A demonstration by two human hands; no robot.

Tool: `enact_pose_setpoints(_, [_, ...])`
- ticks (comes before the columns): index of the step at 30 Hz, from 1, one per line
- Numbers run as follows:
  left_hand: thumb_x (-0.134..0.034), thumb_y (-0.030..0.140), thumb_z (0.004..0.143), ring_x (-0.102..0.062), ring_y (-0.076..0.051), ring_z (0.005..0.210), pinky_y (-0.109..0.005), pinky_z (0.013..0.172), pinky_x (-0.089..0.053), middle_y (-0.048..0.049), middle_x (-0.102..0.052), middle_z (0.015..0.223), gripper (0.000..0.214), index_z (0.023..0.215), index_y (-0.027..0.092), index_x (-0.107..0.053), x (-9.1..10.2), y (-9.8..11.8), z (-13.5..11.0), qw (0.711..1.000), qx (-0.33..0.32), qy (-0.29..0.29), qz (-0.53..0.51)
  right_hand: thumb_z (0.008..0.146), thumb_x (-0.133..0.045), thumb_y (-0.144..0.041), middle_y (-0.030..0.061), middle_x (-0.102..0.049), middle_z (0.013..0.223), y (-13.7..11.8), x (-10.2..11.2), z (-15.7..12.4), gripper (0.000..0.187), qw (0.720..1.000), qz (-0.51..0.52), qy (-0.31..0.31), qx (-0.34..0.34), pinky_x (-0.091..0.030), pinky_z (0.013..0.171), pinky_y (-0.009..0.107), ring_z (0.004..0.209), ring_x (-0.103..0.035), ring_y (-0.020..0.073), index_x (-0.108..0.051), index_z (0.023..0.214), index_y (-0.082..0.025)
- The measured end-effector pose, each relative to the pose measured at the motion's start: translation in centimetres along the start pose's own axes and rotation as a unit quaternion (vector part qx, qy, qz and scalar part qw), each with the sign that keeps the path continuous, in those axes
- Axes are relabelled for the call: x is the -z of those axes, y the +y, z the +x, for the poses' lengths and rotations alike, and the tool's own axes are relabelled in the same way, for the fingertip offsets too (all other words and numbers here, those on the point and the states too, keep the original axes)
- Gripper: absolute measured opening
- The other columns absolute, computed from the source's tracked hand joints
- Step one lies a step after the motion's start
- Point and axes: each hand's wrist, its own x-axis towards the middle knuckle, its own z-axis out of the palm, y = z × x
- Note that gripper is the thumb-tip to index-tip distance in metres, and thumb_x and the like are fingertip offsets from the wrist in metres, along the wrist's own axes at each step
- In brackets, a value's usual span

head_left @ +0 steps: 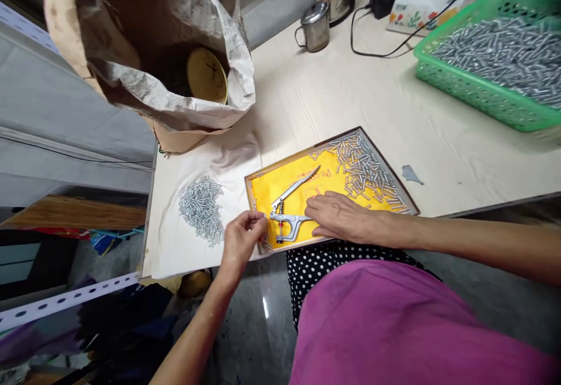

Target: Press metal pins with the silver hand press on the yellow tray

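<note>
A pair of metal hand-press pliers point(287, 219) with a coil spring lies in a shallow tray point(302, 152) lined in yellow. One handle stands up and away from the other. My right hand point(339, 217) lies over the end of the lower handle, its fingers closed about it. At the tray's left edge, close to the pliers' jaws, my left hand point(243, 236) has thumb and forefinger pinched together; what is between them is too small to make out. Small silvery metal pins point(366, 166) fill the tray's right end. Several more lie by its left rim.
Left of the tray, a pile of small metal pieces point(201, 210) rests on white cloth. Behind it stands an open paper sack point(197, 122) with a yellow round container inside. A green basket point(473, 93) of metal pins, a lidded metal cup point(315, 28) and a black cable point(377, 55) are farther back.
</note>
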Motion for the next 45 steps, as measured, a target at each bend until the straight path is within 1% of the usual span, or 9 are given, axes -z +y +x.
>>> enact_pose_setpoints(3, [-0.078,0.045,0.062,-0.047,-0.008,0.039,-0.021,0.039,-0.038,0.0035,-0.058,0.052,0.036,0.077,0.014,-0.066,-2.4,-0.2,-1.3,0.995,0.08,-0.044,-0.031,0.095,-0.045,-0.011,0.0068,-0.06,0.098,0.1,-0.4,-0.4,0.015,0.998,0.027,-0.044,-0.026,-0.034,0.066,0.031,0.076,-0.051,0.0176,-0.056,0.102,-0.018])
enact_pose_setpoints(6, [-0.08,0.047,0.06,-0.045,-0.008,0.038,-0.019,0.038,-0.036,0.0042,-0.055,0.048,0.04,0.074,0.014,-0.064,-3.2,-0.6,-1.4,0.99,0.118,-0.058,-0.044,0.095,-0.043,-0.009,0.0068,-0.061,0.098,0.6,-0.3,-0.5,0.019,0.999,0.028,-0.021,-0.012,-0.034,0.068,0.031,0.082,-0.052,0.0193,-0.056,0.104,-0.019])
enact_pose_setpoints(9, [-0.078,0.05,0.064,-0.046,-0.008,0.04,-0.019,0.038,-0.037,0.0046,-0.056,0.051,0.04,0.078,0.016,-0.062,-3.5,-0.7,-1.4,0.992,0.095,-0.054,-0.058,0.096,-0.043,-0.011,0.0071,-0.061,0.098,1.0,0.0,-0.7,0.018,1.0,0.027,0.013,0.003,-0.034,0.07,0.032,0.087,-0.052,0.0205,-0.056,0.102,-0.02])
enact_pose_setpoints(13, [-0.074,0.05,0.068,-0.051,-0.011,0.046,-0.02,0.039,-0.036,0.0015,-0.061,0.059,0.036,0.078,0.017,-0.063,-3.8,-0.4,-1.7,0.994,0.059,-0.096,-0.002,0.097,-0.041,-0.012,0.0072,-0.06,0.095,1.3,0.4,-0.9,0.015,0.999,0.021,0.03,0.014,-0.03,0.067,0.031,0.083,-0.05,0.0192,-0.055,0.098,-0.019])
enact_pose_setpoints(18, [-0.07,0.043,0.071,-0.059,-0.013,0.06,-0.021,0.054,-0.044,-0.0013,-0.067,0.067,0.026,0.076,0.017,-0.066,-2.5,0.2,-1.7,0.996,0.0,0.029,0.082,0.097,-0.041,-0.01,0.0064,-0.06,0.092,1.4,0.8,-1.4,0.016,0.999,0.017,0.039,-0.003,-0.025,0.063,0.031,0.079,-0.048,0.0176,-0.054,0.095,-0.018])
enact_pose_setpoints(23, [-0.077,0.051,0.066,-0.043,-0.008,0.041,-0.02,0.039,-0.03,0.0041,-0.054,0.05,0.038,0.074,0.016,-0.065,-3.2,0.0,-1.9,0.992,0.108,-0.064,-0.017,0.097,-0.041,-0.01,0.0063,-0.061,0.094,1.2,0.7,-1.6,0.017,1.0,0.015,0.025,-0.004,-0.021,0.061,0.032,0.079,-0.049,0.0174,-0.055,0.095,-0.018])
enact_pose_setpoints(31, [-0.081,0.046,0.063,-0.042,-0.007,0.034,-0.018,0.037,-0.032,0.0035,-0.054,0.042,0.037,0.07,0.015,-0.062,-4.5,0.0,-1.5,0.975,0.192,-0.11,-0.03,0.097,-0.042,-0.011,0.0091,-0.063,0.108,1.2,-0.2,-1.8,0.018,1.0,0.02,0.009,0.005,-0.027,0.065,0.032,0.089,-0.054,0.02,-0.056,0.105,-0.019])
enact_pose_setpoints(38, [-0.081,0.04,0.066,-0.044,-0.007,0.035,-0.017,0.036,-0.036,0.0038,-0.055,0.043,0.032,0.072,0.015,-0.061,-4.3,0.5,-1.3,0.966,0.221,-0.136,-0.021,0.097,-0.043,-0.011,0.007,-0.062,0.102,1.0,0.0,-1.6,0.015,1.0,0.018,-0.015,-0.019,-0.022,0.062,0.033,0.087,-0.053,0.0198,-0.055,0.101,-0.018])
enact_pose_setpoints(45, [-0.082,0.041,0.066,-0.046,-0.008,0.036,-0.018,0.036,-0.041,0.0052,-0.054,0.044,0.034,0.071,0.017,-0.06,-4.6,0.5,-1.5,0.971,0.208,-0.117,-0.012,0.096,-0.042,-0.009,0.0072,-0.061,0.103,0.9,-0.1,-1.7,0.016,0.999,0.029,-0.003,-0.02,-0.024,0.063,0.032,0.087,-0.051,0.0188,-0.054,0.101,-0.018])
